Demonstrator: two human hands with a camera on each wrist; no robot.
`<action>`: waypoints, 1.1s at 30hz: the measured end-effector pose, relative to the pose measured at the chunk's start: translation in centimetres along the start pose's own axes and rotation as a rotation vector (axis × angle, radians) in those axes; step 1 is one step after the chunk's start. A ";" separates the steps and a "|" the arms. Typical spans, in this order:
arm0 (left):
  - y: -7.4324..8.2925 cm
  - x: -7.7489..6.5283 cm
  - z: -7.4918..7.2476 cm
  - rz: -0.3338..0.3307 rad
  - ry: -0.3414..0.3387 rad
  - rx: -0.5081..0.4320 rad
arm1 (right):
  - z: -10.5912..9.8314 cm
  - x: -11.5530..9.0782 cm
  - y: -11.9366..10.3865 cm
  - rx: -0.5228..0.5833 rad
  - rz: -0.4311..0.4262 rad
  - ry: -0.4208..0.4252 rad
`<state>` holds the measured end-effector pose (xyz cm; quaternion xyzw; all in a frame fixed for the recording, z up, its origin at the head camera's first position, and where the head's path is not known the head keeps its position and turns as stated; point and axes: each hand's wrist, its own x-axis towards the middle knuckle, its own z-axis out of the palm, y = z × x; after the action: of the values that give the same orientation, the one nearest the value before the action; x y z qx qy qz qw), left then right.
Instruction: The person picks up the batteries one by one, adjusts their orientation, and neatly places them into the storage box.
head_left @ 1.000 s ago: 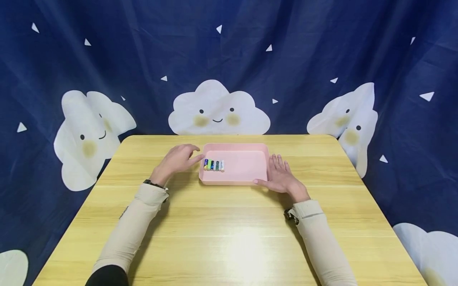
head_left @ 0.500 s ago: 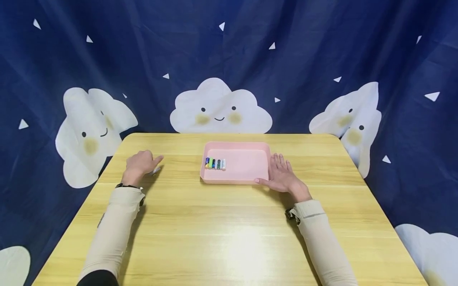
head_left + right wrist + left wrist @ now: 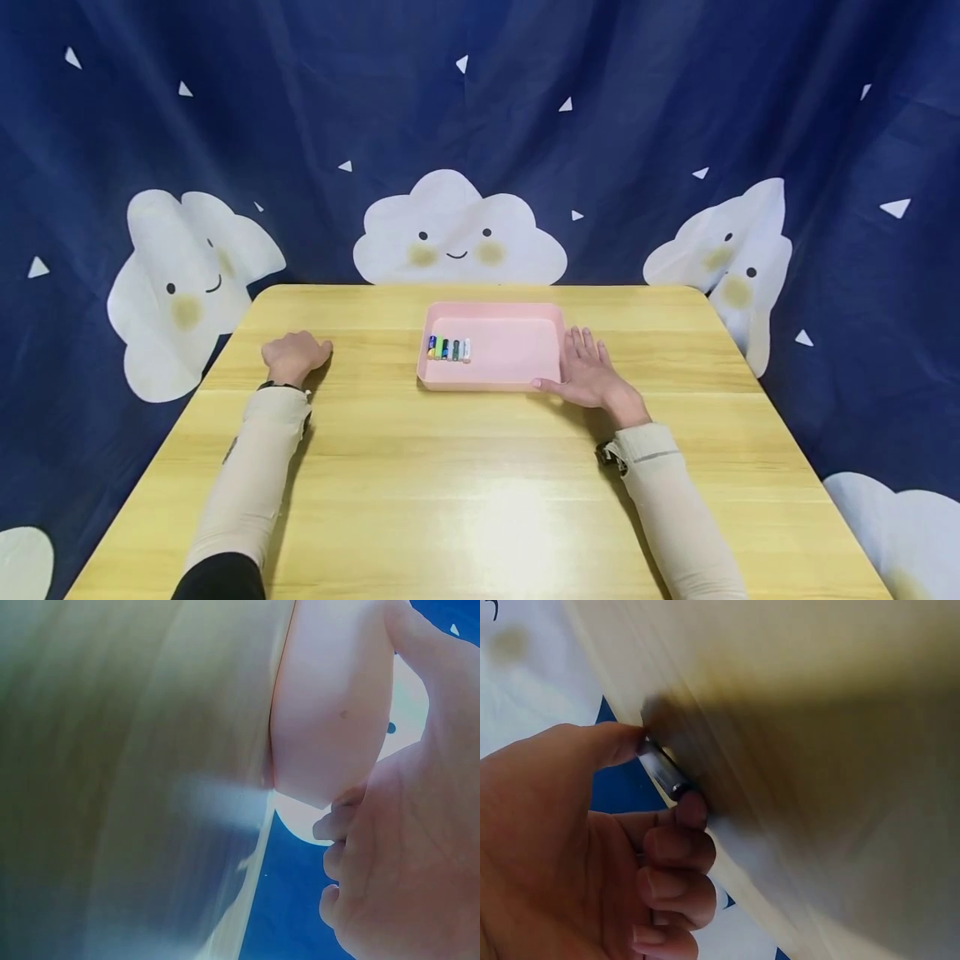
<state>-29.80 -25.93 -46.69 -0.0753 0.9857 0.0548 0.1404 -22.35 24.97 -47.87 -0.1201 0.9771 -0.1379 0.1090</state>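
At the left of the table, my left hand pinches a small silvery battery end to end between thumb and index finger, close to the wood. From the head view that battery is hidden beneath the hand. A shallow pink tray lies near the back of the table. Inside it, several small batteries of different colours stand in a row by the left wall. My right hand rests with straight fingers along the tray's right wall, its thumb at the front corner. The right wrist view shows the tray's outer side beside the palm.
A light wooden table spreads below both arms. Behind it hangs a dark blue curtain printed with white clouds. The table's far edge runs just behind the tray.
My left hand has moved left from the tray's left side to the battery on the table, which it now pinches. The right hand stays at the tray.
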 end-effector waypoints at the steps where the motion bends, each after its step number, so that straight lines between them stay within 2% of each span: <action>1: 0.1 0.0 0.1 -0.010 -0.008 -0.002 | 0.1 0.0 0.0 -0.004 -0.001 -0.001; 10: 1.0 -0.5 0.1 -0.053 -0.019 -0.038 | 0.0 0.4 -0.1 -0.048 0.000 0.011; 13: 1.3 -0.7 0.2 -0.052 -0.023 -0.049 | 0.0 0.4 -0.1 -0.053 -0.001 0.014; 17: 1.5 -1.0 0.3 -0.033 0.007 -0.077 | 0.1 0.4 -0.1 -0.049 -0.003 0.015; 25: 2.8 -1.1 0.0 0.086 0.110 -0.123 | 0.3 0.3 0.0 -0.036 0.002 0.009; 29: 4.0 -1.0 -0.3 0.170 0.179 -0.140 | 0.3 0.3 0.0 -0.029 0.005 0.008; 33: 5.5 -1.1 -0.4 0.283 0.262 -0.207 | 0.3 0.3 0.0 -0.024 0.006 0.005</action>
<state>-29.81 -20.44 -45.48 0.0432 0.9854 0.1644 -0.0065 -22.55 24.81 -48.21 -0.1183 0.9793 -0.1263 0.1054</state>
